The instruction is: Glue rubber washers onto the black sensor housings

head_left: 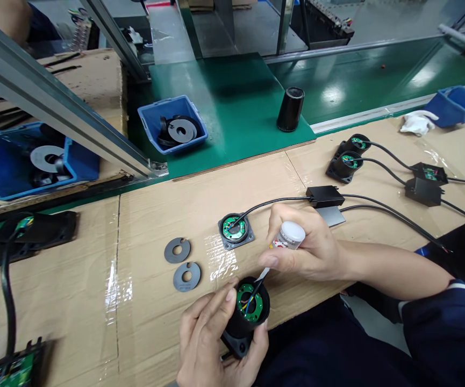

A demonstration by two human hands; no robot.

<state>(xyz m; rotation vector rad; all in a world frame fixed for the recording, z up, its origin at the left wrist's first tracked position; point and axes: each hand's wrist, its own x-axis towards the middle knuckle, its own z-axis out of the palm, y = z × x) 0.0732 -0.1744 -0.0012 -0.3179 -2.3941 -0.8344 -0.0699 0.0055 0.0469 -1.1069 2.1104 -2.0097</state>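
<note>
Left hand [212, 336] clamps the black housing [245, 320] at the table's near edge, right hand [305, 250] just above grips a white bottle [291, 235], its nozzle seemingly touching the green board [250, 302] inside.

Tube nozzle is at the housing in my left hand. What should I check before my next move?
1. Left hand fingers wrapped round the black housing: ok.
2. Right hand gripping the white tube: ok.
3. Nozzle aimed at the green board inside the housing: ok.
4. Nozzle tip touching the board: cannot tell.
5. Anything coming out of the nozzle: cannot tell.
6. Upper grey disc and lower grey disc flat on the cardboard, apart from both hands: ok.
</note>
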